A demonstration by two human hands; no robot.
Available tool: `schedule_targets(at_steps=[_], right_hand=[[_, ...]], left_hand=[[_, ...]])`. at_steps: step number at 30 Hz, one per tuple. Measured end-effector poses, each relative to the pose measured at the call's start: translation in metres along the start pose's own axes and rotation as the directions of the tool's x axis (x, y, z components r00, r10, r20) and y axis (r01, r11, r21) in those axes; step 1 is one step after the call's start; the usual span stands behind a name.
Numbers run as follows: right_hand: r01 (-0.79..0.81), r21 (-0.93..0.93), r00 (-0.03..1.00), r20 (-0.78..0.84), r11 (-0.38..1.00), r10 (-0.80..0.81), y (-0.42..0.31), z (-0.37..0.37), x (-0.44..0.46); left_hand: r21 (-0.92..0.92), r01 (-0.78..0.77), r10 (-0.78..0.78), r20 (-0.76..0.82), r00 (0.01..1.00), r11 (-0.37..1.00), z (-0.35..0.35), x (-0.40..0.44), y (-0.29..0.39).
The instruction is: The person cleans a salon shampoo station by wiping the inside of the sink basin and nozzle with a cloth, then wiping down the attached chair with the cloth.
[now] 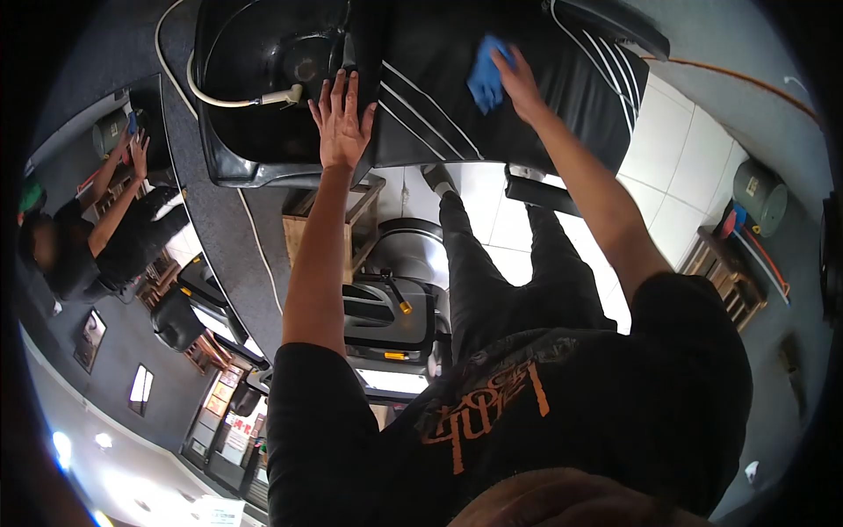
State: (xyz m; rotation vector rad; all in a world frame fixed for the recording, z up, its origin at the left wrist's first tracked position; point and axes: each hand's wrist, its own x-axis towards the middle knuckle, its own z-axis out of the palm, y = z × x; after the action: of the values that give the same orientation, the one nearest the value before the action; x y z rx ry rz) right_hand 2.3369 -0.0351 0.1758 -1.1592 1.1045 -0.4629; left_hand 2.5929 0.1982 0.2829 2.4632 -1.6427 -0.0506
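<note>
My left hand [345, 120] lies flat with its fingers spread on the inner right edge of the black wash basin [233, 158], near its neck rest. A cream spray hose [281, 97] rests in the basin to the left of that hand. My right hand [520, 83] is closed on a blue cloth [486, 75], which touches the black padded seat [439, 97] with white stripes. The cloth lies on the smooth part of the seat, right of the left group of stripes.
A wooden crate [299, 215] stands below the basin. Salon chairs [386, 325] are behind it. A large mirror [105, 263] is at the left. At the right are a grey bin [760, 198], a wooden rack [724, 277] and white floor tiles [672, 149].
</note>
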Motion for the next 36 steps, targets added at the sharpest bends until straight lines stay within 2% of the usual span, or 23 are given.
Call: schedule_targets(at_steps=[1,3,5,6,9,14,17,19,21,23,24,25,27,29,31,34,35,36], right_hand=[[0.155,-0.297,0.984,-0.036,0.942,-0.173,-0.029,0.023,0.017],[0.317,-0.450,0.947,0.108,0.835,-0.302,-0.023,0.069,0.082],[0.372,-0.706,0.885,0.073,0.602,-0.461,0.017,0.117,0.119],[0.447,-0.768,0.785,0.089,0.459,-0.614,0.007,0.129,0.094],[0.514,-0.752,0.717,0.111,0.414,-0.688,0.032,0.154,0.033],[0.488,-0.745,0.826,0.225,0.455,-0.517,0.095,0.166,-0.150],[0.425,-0.737,0.873,0.179,0.526,-0.454,0.135,0.157,-0.206],[0.244,-0.658,0.957,0.044,0.712,-0.287,0.139,0.152,-0.218],[0.062,-0.544,0.990,-0.074,0.837,-0.122,0.138,0.143,-0.206],[-0.105,-0.407,0.985,-0.165,0.907,0.040,0.138,0.127,-0.186],[-0.003,-0.388,0.938,-0.320,0.922,-0.131,0.140,0.120,-0.175],[-0.056,-0.222,0.906,-0.422,0.973,-0.044,0.130,0.108,-0.166],[-0.037,-0.024,0.846,-0.534,0.999,0.018,0.112,0.080,-0.140],[-0.006,0.110,0.796,-0.601,0.994,0.072,0.093,0.054,-0.110],[0.102,0.197,0.759,-0.649,0.975,0.052,0.071,0.047,-0.082],[-0.041,0.044,0.918,-0.392,0.998,0.055,0.052,0.059,-0.052],[-0.046,-0.260,0.912,-0.406,0.964,-0.066,0.054,0.078,-0.055],[-0.050,-0.541,0.906,-0.378,0.840,-0.189,0.055,0.101,-0.062]], left_hand=[[-0.011,-0.011,0.011,0.023,1.000,1.000,0.001,-0.001,-0.001],[-0.038,-0.009,0.010,0.022,1.000,0.999,0.004,0.000,-0.002],[-0.084,0.001,0.002,0.029,1.000,0.997,0.006,-0.002,-0.005],[-0.098,0.013,-0.008,0.045,0.999,0.995,0.004,-0.002,-0.004],[-0.174,-0.028,0.033,0.025,0.999,0.984,0.003,-0.002,-0.008],[-0.184,-0.036,0.039,0.013,0.999,0.982,0.003,-0.004,-0.007],[-0.210,-0.065,0.067,0.005,0.998,0.975,0.005,-0.005,-0.010],[-0.175,-0.109,0.110,-0.002,0.994,0.978,0.004,-0.005,-0.009],[-0.138,-0.146,0.147,0.002,0.989,0.980,0.002,-0.003,-0.009],[-0.098,-0.161,0.164,0.028,0.986,0.982,0.000,-0.005,-0.010],[-0.079,-0.185,0.188,0.027,0.982,0.980,0.003,-0.004,-0.012],[-0.077,-0.196,0.198,0.023,0.980,0.978,0.001,-0.004,-0.011],[-0.065,-0.203,0.205,0.021,0.979,0.977,-0.001,-0.004,-0.010],[-0.080,-0.203,0.202,-0.011,0.979,0.976,-0.001,-0.005,-0.008],[-0.116,-0.195,0.192,-0.038,0.981,0.974,0.002,-0.005,-0.009],[-0.139,-0.197,0.189,-0.065,0.980,0.971,0.001,-0.005,-0.008],[-0.158,-0.196,0.187,-0.069,0.980,0.968,0.001,-0.005,-0.008],[-0.176,-0.195,0.184,-0.076,0.980,0.965,0.001,-0.004,-0.008]])
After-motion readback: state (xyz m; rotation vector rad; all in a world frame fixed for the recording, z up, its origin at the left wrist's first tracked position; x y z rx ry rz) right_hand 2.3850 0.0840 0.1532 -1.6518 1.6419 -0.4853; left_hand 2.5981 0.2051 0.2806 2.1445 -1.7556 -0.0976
